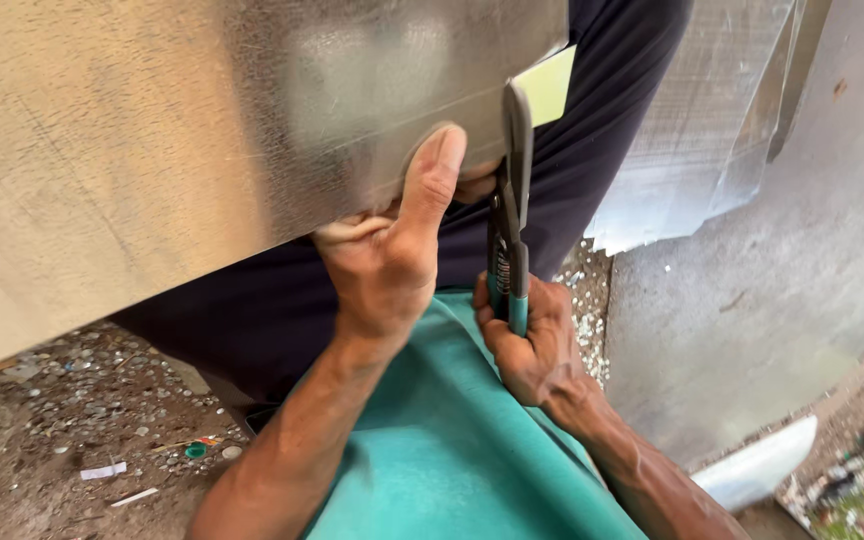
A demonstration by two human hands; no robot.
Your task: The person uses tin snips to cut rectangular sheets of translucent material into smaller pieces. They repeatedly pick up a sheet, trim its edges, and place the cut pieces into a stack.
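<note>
Right hand clenches tin snips cutting the sheet metal; left hand pinches the sheet's edge. Best to support close beside the blades, thumb clear.

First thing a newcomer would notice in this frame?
A big galvanized metal sheet fills the upper left, with the left hand gripping its lower edge, thumb pressed flat on the face. Just right of it, the right hand holds teal-handled tin snips, blades up at the sheet's edge. More sheet metal leans at upper right.
</note>
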